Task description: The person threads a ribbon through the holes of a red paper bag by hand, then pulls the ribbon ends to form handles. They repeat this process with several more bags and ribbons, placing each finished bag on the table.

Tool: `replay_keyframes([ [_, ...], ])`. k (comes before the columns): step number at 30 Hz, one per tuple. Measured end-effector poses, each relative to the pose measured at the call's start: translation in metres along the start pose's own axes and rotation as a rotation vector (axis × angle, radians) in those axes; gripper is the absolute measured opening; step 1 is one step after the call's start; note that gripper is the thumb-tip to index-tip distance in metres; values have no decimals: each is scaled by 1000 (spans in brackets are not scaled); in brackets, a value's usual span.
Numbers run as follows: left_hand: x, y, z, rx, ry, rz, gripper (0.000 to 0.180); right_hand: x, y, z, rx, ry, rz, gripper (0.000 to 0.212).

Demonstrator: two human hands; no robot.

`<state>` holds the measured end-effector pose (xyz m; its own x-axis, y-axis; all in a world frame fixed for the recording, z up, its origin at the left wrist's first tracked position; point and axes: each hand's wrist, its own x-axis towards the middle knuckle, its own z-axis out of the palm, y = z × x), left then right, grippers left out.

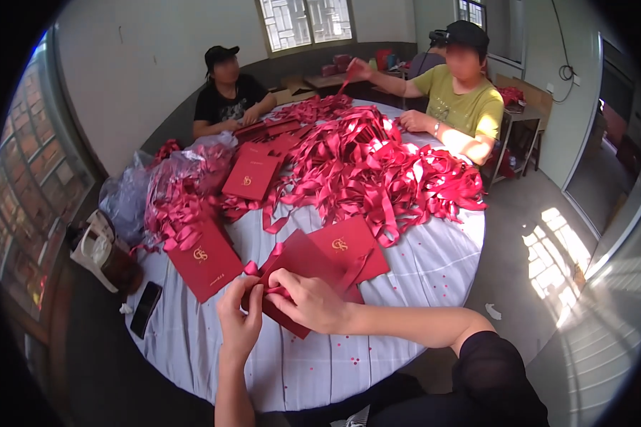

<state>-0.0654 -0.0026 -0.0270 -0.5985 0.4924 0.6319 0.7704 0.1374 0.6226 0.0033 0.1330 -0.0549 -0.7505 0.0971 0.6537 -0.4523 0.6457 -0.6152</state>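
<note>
My left hand (pixel 239 313) is closed, with thumb and fingers pinched on a red ribbon (pixel 251 268) at the edge of a flat dark-red gift bag (pixel 303 257). My right hand (pixel 312 302) comes across from the right, its fingers curled at the same edge; they seem to grip the ribbon too, though the fingertips are partly hidden. The bag in hand is tilted and slightly blurred. It overlaps another red bag (pixel 343 242) with a gold emblem, lying on the table. Left of my hands lies a similar flat red bag (pixel 204 262).
A large heap of red ribbons (pixel 377 164) covers the middle of the round, cloth-covered table (pixel 434 285). Clear plastic bags (pixel 124 192) and a black phone (pixel 146 309) are at left. Across sit a person in black (pixel 228 96) and one in yellow-green (pixel 463 92), holding up ribbon.
</note>
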Motion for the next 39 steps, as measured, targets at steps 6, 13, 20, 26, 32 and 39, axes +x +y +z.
replay_keyframes([
  [6, 18, 32, -15, 187, -82, 154, 9, 6, -18, -9, -15, 99, -83, 22],
  [13, 26, 6, -17, -45, -192, 96, 13, 25, -11, -21, -68, 175, -86, 6],
  [20, 15, -41, -7, -400, -277, -205, 17, 30, -2, -25, 27, 110, 92, 8],
  [26, 15, -42, -9, -439, -308, -308, 19, 24, 8, -18, -72, -10, 64, 8],
  [32, 13, -41, -6, -411, -293, -280, 19, 21, 2, -15, -135, -52, 99, 13],
  [39, 10, -38, -5, -337, -240, -199, 20, 17, -1, -11, -149, 1, 86, 14],
])
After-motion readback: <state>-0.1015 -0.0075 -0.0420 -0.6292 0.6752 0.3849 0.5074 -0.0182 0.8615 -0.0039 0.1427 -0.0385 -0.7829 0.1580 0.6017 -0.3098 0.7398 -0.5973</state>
